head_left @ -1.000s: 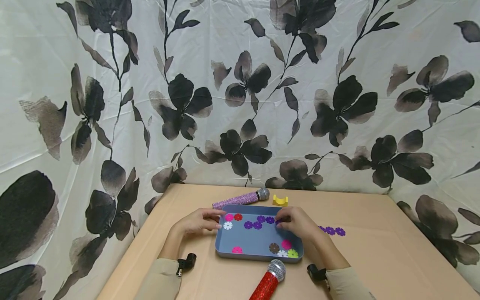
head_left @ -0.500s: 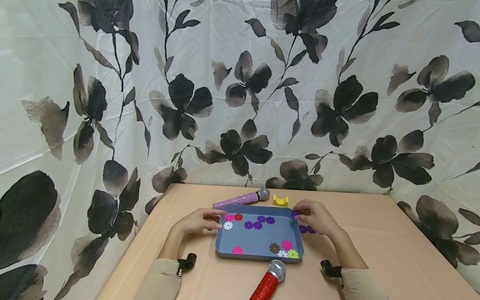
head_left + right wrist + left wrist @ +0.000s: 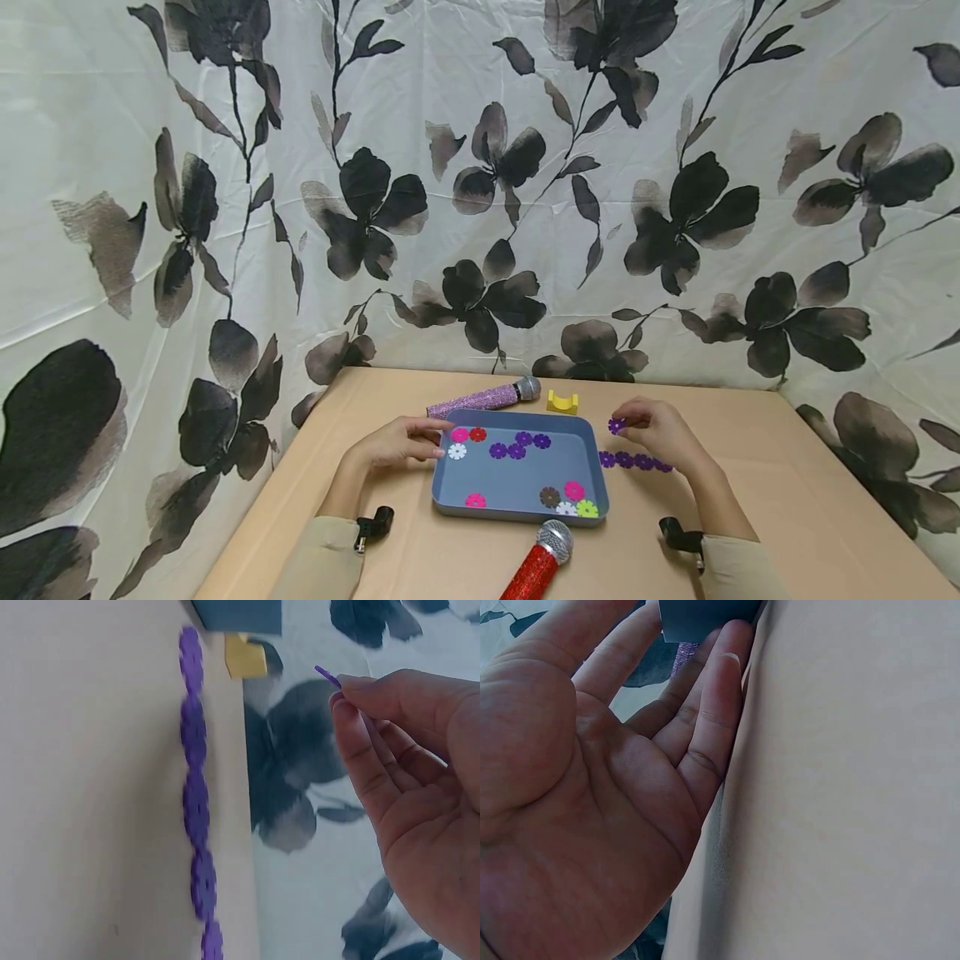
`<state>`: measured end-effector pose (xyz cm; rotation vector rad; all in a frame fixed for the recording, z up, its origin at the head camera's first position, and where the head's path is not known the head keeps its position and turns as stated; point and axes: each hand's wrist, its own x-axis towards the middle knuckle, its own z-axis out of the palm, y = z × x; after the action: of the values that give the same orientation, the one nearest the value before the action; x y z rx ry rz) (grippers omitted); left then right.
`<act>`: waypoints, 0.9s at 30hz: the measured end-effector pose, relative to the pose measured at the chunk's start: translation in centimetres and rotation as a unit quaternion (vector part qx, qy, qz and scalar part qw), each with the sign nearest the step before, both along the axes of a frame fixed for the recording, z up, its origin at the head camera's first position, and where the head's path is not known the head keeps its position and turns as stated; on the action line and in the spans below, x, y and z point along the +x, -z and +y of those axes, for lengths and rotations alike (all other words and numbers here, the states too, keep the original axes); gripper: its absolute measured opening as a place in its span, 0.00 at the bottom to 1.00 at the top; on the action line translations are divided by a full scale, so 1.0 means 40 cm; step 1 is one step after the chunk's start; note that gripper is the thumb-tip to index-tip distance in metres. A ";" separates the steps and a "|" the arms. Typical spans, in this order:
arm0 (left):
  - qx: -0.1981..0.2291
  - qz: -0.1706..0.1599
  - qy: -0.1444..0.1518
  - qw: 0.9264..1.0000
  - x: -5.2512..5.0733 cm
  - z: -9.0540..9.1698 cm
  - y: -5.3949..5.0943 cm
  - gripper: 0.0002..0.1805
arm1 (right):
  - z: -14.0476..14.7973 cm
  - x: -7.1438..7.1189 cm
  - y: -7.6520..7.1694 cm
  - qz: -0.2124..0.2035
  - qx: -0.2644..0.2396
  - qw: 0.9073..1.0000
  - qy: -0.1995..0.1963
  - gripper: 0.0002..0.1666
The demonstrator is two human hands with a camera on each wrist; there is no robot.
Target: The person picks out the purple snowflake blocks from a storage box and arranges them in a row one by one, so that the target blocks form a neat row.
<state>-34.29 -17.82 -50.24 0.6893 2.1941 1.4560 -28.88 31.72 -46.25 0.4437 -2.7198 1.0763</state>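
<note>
My right hand [image 3: 658, 429] pinches a purple flower-shaped interlocking disc [image 3: 617, 426] between thumb and forefinger, raised above the table to the right of the tray. In the right wrist view the disc [image 3: 327, 675] appears edge-on. Under that hand lies a row of joined purple discs [image 3: 626, 459], its right end partly hidden by the wrist. My left hand [image 3: 401, 440] touches the left side of the grey-blue tray [image 3: 517, 479] with extended fingers. Inside the tray are several loose discs: purple ones [image 3: 517, 451], pink, red, white, brown and lime green.
Behind the tray lie a purple glitter microphone [image 3: 480, 397] and a small yellow cradle-shaped block [image 3: 562, 403]. A red glitter microphone [image 3: 536, 568] lies in front, its head close to the tray's near edge. A floral cloth [image 3: 480, 208] hangs behind the table.
My right hand has moved right, out of the tray, bringing a purple disc over the table. More of the purple row now shows. The left hand keeps its place at the tray.
</note>
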 end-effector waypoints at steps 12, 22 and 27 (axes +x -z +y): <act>-0.009 0.007 -0.003 1.000 -0.002 -0.002 0.002 0.30 | 0.124 0.033 -0.005 -0.043 -0.034 0.997 0.048 0.13; -0.007 0.004 -0.003 1.000 0.002 -0.001 -0.002 0.30 | 0.253 0.071 0.021 -0.085 -0.011 0.994 0.074 0.16; -0.006 0.002 -0.005 1.000 0.005 0.002 -0.005 0.30 | 0.299 0.082 0.032 -0.115 0.024 0.989 0.085 0.15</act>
<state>-34.08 -17.74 -50.02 0.6780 2.2113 1.4456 -25.61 43.70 -47.52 0.0941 -2.9228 1.0788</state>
